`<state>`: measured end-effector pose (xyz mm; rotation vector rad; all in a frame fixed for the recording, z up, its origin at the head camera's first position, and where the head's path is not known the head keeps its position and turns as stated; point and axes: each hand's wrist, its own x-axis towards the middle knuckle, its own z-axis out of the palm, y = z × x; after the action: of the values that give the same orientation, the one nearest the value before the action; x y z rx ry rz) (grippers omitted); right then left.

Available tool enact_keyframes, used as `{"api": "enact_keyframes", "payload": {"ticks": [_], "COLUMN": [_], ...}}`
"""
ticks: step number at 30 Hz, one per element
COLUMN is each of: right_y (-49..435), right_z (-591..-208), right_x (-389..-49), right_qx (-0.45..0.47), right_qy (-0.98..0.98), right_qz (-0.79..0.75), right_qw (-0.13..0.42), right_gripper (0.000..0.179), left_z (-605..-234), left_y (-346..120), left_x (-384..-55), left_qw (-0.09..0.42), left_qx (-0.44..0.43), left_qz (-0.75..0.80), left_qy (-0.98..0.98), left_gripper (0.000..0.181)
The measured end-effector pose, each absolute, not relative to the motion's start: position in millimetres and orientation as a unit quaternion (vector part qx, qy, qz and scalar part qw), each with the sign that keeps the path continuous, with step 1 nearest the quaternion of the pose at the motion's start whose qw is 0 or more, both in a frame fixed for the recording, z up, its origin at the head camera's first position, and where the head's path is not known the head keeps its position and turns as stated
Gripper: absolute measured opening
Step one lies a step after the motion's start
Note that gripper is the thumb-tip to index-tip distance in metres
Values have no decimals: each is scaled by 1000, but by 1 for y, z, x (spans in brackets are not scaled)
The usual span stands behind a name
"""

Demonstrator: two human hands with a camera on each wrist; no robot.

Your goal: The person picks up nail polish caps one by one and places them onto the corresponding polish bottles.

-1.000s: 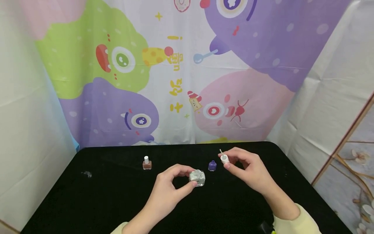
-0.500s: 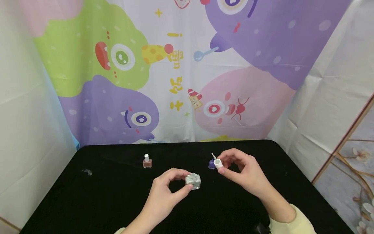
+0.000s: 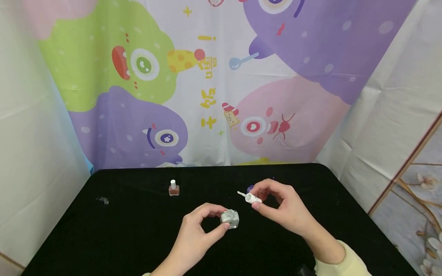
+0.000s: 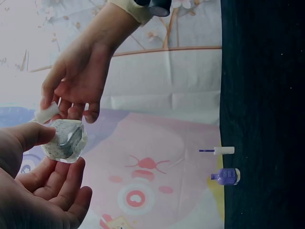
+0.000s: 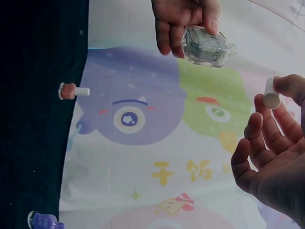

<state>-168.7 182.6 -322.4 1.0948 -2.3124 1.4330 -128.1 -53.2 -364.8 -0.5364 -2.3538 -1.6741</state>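
My left hand point(image 3: 198, 230) holds a clear nail polish bottle point(image 3: 230, 219) with silver glitter between thumb and fingers, above the table. Its neck is uncapped. To the right, my right hand point(image 3: 284, 203) pinches a white brush cap point(image 3: 253, 198) between thumb and fingers, its brush pointing left, apart from the bottle. Behind that hand a purple polish bottle point(image 3: 250, 188) is partly hidden in the head view. In the left wrist view this purple bottle point(image 4: 225, 176) stands uncapped beside a white cap with a purple brush point(image 4: 224, 150).
A brownish-pink polish bottle point(image 3: 174, 189) with its white cap on stands at the back left of the black-covered table point(image 3: 131, 230). A small pale patch point(image 3: 103, 200) lies further left. A cartoon-print cloth point(image 3: 207, 145) hangs behind the table.
My right hand has moved left and slightly lower with the brush cap, covering part of the purple bottle. The brush has swung from pointing up to pointing left. The glitter bottle sits slightly lower in view.
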Motion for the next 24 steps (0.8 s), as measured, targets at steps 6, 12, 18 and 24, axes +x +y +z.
{"api": "enact_keyframes", "payload": {"ticks": [6,12,18,24], "right_y": [182,180,177,176], "right_z": [-321,-319,-316,-312], "right_x": [-171,-172,-173,-175], "right_qx": [390,408,421,440], "right_qy": [-782,-782,-790,-789], "right_qz": [474,460,429,407], "right_qw": [104,106,123,135], "right_gripper": [26,25,24,23], "left_z": [-369,-372,-374,-374], "left_y": [-54,-55,-56,-56], "left_x": [-128,-129,-129,-129], "left_qw": [103,107,109,112], "left_qx": [-183,-180,-178,-180], "left_qz": [-564,-561,-559,-558], "left_qy": [-798,-801,-802,-803], "left_gripper": [29,32,34,34]}}
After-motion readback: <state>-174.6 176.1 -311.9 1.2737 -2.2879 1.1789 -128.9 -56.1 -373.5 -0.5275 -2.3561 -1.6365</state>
